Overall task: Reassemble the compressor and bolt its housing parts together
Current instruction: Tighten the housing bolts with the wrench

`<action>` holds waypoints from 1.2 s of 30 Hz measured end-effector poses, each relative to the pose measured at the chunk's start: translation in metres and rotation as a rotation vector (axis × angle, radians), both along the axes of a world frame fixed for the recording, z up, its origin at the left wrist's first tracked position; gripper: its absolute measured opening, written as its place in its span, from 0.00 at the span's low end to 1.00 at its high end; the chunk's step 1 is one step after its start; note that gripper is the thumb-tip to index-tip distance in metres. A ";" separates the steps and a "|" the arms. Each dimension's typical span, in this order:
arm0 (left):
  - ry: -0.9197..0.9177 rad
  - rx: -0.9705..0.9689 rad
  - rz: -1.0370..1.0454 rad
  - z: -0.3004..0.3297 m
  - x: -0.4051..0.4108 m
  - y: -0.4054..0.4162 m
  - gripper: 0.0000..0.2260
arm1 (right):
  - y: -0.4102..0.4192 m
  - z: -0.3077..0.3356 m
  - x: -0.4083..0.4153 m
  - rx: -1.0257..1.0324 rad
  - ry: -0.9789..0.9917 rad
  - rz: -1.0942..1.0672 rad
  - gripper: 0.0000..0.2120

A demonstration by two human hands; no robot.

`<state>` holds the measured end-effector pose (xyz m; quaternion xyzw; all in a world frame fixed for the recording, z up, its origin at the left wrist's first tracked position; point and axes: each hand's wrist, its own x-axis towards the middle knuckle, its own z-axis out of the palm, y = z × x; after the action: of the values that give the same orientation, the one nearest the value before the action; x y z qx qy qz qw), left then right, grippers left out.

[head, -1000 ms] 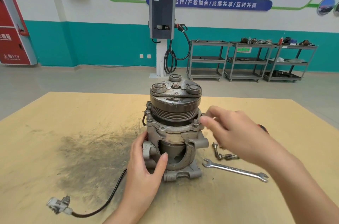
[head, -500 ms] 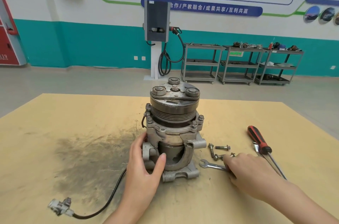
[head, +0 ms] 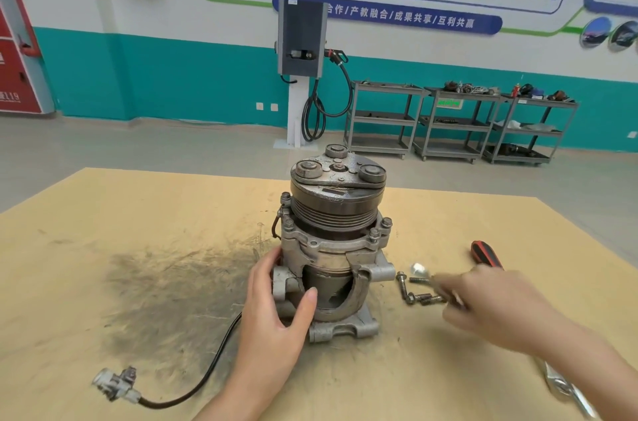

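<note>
One head-worn camera is looking forward and down over the desk (head: 138,230), sitting close above the compressor (head: 333,248) at centre frame. Beyond the compressor it is taking in the far wall (head: 207,68).

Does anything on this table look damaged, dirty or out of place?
Yes. A dark grimy smear stains the table left of the compressor, and loose bolts lie scattered beside its base on the right.

The dull grey cast-metal compressor (head: 333,244) has a dark ribbed pulley; beside it, a dark sooty smear stains the tan wooden tabletop (head: 103,220).
</note>
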<state>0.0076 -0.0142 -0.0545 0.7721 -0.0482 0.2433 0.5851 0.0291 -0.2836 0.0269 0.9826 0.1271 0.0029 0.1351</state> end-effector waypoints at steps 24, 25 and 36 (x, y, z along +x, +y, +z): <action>-0.029 0.017 0.000 -0.002 0.001 0.001 0.28 | 0.058 0.039 0.039 2.150 0.264 0.052 0.14; -0.030 0.018 0.000 -0.002 0.001 0.000 0.28 | 0.060 0.038 0.040 2.158 0.267 0.046 0.13; -0.046 0.019 0.010 -0.001 0.000 0.000 0.28 | 0.071 0.026 0.041 2.250 0.233 -0.083 0.12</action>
<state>0.0077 -0.0142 -0.0558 0.7719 -0.0601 0.2634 0.5754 0.0697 -0.2124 0.0527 0.5439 0.0315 0.0197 -0.8383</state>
